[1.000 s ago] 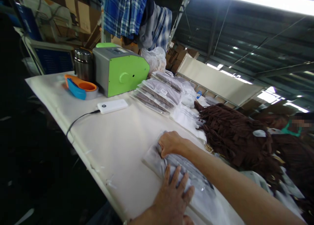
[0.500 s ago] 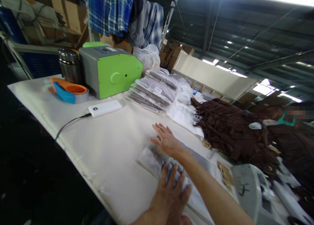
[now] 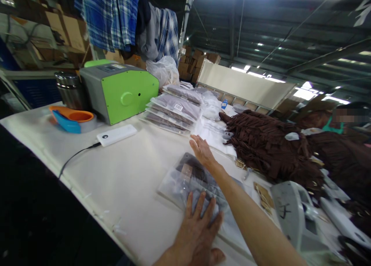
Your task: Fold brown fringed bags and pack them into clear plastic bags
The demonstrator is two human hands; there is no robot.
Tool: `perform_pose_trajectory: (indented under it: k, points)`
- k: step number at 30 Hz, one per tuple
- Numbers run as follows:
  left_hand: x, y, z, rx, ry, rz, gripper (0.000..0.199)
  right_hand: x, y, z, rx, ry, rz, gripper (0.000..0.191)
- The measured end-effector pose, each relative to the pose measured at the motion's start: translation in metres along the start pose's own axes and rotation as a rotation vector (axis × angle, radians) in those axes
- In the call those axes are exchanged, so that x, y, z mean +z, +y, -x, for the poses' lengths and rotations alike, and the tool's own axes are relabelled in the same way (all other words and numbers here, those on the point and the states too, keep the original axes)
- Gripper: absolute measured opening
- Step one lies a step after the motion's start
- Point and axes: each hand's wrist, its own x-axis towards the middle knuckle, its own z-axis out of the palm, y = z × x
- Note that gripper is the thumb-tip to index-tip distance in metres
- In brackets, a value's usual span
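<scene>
A clear plastic bag (image 3: 171, 186) with a folded grey garment inside lies flat on the table. Through the film shows a tan card (image 3: 186, 172) near its far end. My left hand (image 3: 199, 223) presses palm down on the bag, fingers spread and thumb to the right. Beyond the bag, my right hand (image 3: 203, 150) is raised a little over its far edge, fingers stretched out and holding nothing. My right forearm crosses above the bag and hides part of it.
Bagged garments are stacked (image 3: 174, 109) beyond my right hand, beside a green and grey machine (image 3: 127, 96). A white power bank (image 3: 116, 135) with a cable, tape rolls (image 3: 77, 117) and a steel flask (image 3: 71, 90) stand left. Brown fringed items (image 3: 261, 142) and a grey tape dispenser (image 3: 286, 212) lie right.
My right hand has lifted off the bag and moved right and away, uncovering the bag's far end and the tan card. My left hand stays spread on the bag. The view has shifted slightly.
</scene>
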Motion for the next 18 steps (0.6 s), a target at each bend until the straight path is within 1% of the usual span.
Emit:
perform_pose_trajectory:
  k: [3,5,7,8,9,11,13,15,17,18]
  points:
    - [0.001,-0.003,0.001,0.006,0.001,-0.004,0.091,0.014,0.003,0.012,-0.036,-0.031,-0.001,0.056]
    - [0.001,-0.005,0.002,0.026,0.015,-0.019,0.091,0.023,0.004,0.018,-0.026,-0.04,-0.015,0.056]
    - [0.001,-0.005,0.004,0.04,0.036,-0.037,0.091,0.021,0.004,0.019,0.023,0.017,-0.041,0.059]
    - [0.0,-0.004,0.004,0.041,0.051,-0.048,0.091,0.014,0.005,0.02,0.054,0.067,-0.059,0.06]
    - [-0.002,-0.002,0.005,0.038,0.072,-0.066,0.092,0.002,0.006,0.023,0.085,0.123,-0.079,0.062]
    - [-0.009,0.001,0.006,0.032,0.136,-0.124,0.095,-0.032,0.012,0.039,0.148,0.231,-0.118,0.062]
    - [-0.022,0.001,0.008,0.025,0.215,-0.214,0.093,-0.077,0.025,0.075,0.216,0.324,-0.132,0.057]
    - [-0.038,-0.008,0.013,0.003,0.302,-0.329,0.08,-0.126,0.045,0.129,0.319,0.426,-0.105,0.048]
    - [-0.053,-0.028,0.021,-0.031,0.402,-0.444,0.059,-0.168,0.069,0.196,0.465,0.589,-0.029,0.045]
    - [-0.058,-0.041,0.026,-0.047,0.449,-0.487,0.053,-0.184,0.081,0.23,0.577,0.66,0.009,0.046]
